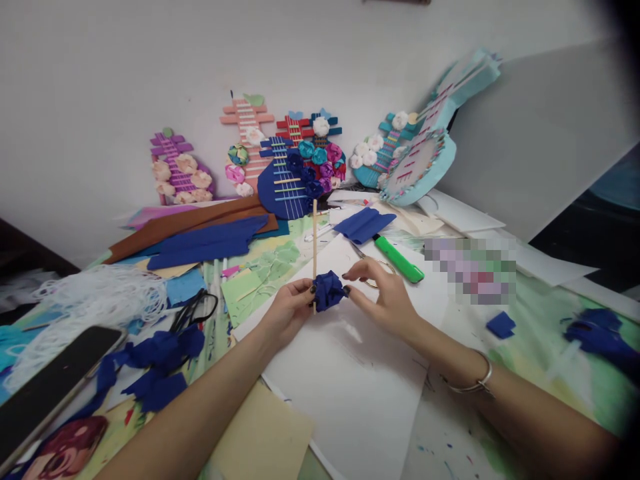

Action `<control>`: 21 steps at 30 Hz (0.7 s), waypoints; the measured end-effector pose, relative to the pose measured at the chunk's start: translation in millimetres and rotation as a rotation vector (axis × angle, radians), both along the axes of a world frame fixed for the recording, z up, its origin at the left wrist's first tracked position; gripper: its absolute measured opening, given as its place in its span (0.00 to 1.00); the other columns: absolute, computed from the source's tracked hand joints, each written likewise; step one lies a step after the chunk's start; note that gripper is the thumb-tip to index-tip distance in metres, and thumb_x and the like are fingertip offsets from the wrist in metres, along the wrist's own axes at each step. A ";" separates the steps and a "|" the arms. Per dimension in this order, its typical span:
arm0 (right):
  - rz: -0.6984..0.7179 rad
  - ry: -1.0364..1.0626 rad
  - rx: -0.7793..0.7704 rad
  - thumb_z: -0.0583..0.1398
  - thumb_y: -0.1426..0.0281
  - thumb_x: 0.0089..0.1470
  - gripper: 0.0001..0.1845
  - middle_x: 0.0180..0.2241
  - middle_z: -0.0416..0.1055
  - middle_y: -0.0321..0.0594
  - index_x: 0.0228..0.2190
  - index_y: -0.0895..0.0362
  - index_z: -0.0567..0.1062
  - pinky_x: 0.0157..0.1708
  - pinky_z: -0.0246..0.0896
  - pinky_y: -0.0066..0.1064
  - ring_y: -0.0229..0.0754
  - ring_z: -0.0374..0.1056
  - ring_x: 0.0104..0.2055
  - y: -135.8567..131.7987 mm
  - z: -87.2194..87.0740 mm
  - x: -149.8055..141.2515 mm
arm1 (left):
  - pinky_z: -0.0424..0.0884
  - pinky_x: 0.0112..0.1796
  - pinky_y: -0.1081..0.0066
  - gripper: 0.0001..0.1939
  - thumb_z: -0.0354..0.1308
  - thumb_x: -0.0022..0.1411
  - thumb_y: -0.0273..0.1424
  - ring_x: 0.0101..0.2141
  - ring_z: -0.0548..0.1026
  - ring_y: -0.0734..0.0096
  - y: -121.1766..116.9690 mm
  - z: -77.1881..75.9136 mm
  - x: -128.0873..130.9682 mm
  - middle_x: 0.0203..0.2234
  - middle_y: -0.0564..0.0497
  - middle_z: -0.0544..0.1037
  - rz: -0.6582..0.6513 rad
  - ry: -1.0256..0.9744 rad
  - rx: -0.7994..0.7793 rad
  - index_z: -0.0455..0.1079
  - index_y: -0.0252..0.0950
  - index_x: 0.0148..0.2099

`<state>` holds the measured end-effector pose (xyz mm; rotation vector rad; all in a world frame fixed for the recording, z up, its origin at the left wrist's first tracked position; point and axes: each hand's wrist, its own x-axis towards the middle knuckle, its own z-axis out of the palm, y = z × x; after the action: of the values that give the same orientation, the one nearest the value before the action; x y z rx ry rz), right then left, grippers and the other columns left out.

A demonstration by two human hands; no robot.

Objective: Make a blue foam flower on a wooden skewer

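A blue crepe-paper flower (pixel 329 291) sits on a thin wooden stick (pixel 315 240), which stands upright over white paper. My left hand (pixel 287 307) is closed around the flower's left side and the stick, thumb pressed on the paper. At the flower's right edge is my right hand (pixel 383 297), its thumb and index fingertip slightly apart; the thumb appears to touch a petal. Just behind my right hand are scissors (pixel 373 283), partly hidden by it, and a green box cutter (pixel 399 259). A folded sheet of blue crepe paper (pixel 365 225) lies beyond.
Decorated paper guitars, among them a dark blue one (pixel 283 183), lean along the wall. On the left are a phone (pixel 55 393), white shredded strips (pixel 100 300) and blue paper scraps (pixel 160 360). A small blue piece (pixel 501 325) lies at right. White paper (pixel 350 387) covers the middle.
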<state>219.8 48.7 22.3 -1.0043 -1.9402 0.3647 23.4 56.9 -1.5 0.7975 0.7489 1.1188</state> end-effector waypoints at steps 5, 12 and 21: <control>0.018 -0.045 -0.201 0.58 0.73 0.49 0.03 0.27 0.73 0.36 0.27 0.57 0.72 0.33 0.62 0.31 0.38 0.68 0.31 0.4 -5.9 -9.7 | 0.67 0.42 0.68 0.11 0.68 0.45 0.25 0.34 0.76 0.67 1.3 -0.2 0.2 0.31 0.44 0.80 0.011 -0.029 -0.016 0.76 0.28 0.35; 0.027 0.098 -0.351 0.55 0.73 0.52 0.08 0.27 0.73 0.35 0.30 0.57 0.74 0.28 0.61 0.26 0.37 0.68 0.30 0.2 -6.9 -12.9 | 0.68 0.39 0.69 0.11 0.66 0.46 0.24 0.32 0.75 0.68 2.0 -2.3 -1.5 0.31 0.44 0.79 0.013 -0.038 -0.017 0.76 0.28 0.36; 0.044 0.091 -0.294 0.56 0.74 0.53 0.08 0.26 0.74 0.35 0.28 0.57 0.75 0.31 0.60 0.28 0.37 0.69 0.30 4.3 -11.5 -7.1 | 0.68 0.40 0.70 0.11 0.65 0.47 0.24 0.35 0.76 0.67 3.3 2.4 -0.5 0.34 0.43 0.79 -0.011 -0.085 -0.007 0.76 0.27 0.37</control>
<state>212.8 53.0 10.8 -1.1112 -1.8631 0.7251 22.9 60.1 1.0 0.7425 0.6766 1.1324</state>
